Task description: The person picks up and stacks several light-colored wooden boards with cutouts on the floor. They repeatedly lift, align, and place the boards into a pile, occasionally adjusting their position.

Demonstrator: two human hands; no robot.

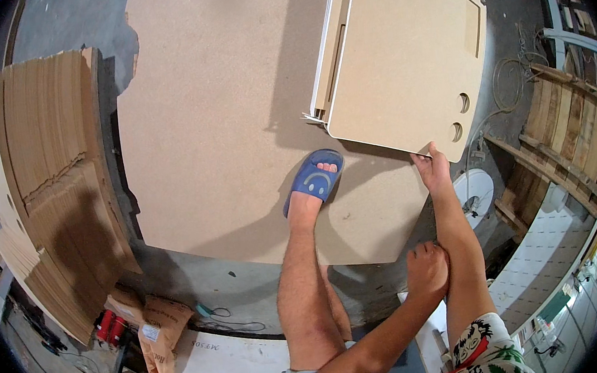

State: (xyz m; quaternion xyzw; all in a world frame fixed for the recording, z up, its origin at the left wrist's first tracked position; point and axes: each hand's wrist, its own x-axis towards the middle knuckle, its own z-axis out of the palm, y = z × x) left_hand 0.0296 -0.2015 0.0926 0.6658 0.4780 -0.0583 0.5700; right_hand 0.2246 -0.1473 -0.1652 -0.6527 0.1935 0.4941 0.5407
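My right hand (pixel 433 166) grips the near edge of a tan fibreboard panel (pixel 401 54), thumb on its top face. Two round cut-outs and a long slot show in this panel, which has rounded corners and lies on top of a stack of similar white-edged panels (pixel 329 54). My left hand (pixel 427 271) is curled closed against my right forearm; what it holds, if anything, is hidden. Under the stack lies a large tan sheet (pixel 201 145) with a ragged left edge. My foot in a blue slide sandal (pixel 316 177) stands on that sheet.
At the left stands a tall pile of cut boards (pixel 49 131). A brown paper sack (pixel 160 336) and a red item (pixel 111 327) are at lower left, beside a white panel (pixel 229 366). To the right are a round white object (pixel 473 195), a wooden pallet (pixel 559 132) and loose cable (pixel 508 87).
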